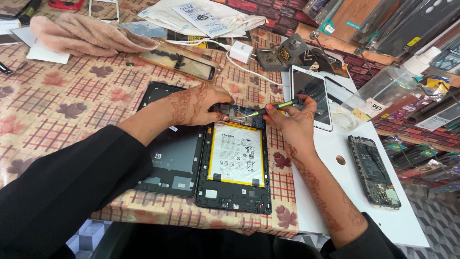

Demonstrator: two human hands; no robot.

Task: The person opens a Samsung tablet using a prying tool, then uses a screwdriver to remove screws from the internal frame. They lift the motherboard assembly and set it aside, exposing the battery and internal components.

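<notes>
Now the right hand (pixel 294 125) pinches a thin screwdriver with a green grip (pixel 270 109) between closed fingertips, its tip on the blue circuit board (pixel 242 115) at the top of the opened tablet (pixel 235 163). The left hand (pixel 199 105) lies curled, fingers pressing the same top edge of the tablet but gripping nothing. The tablet with its white battery (pixel 235 153) lies near the front edge of the tabletop (pixel 72 96); the dark back cover (pixel 172 153) lies just beside it, and a white phone (pixel 312 96) is behind the right hand.
</notes>
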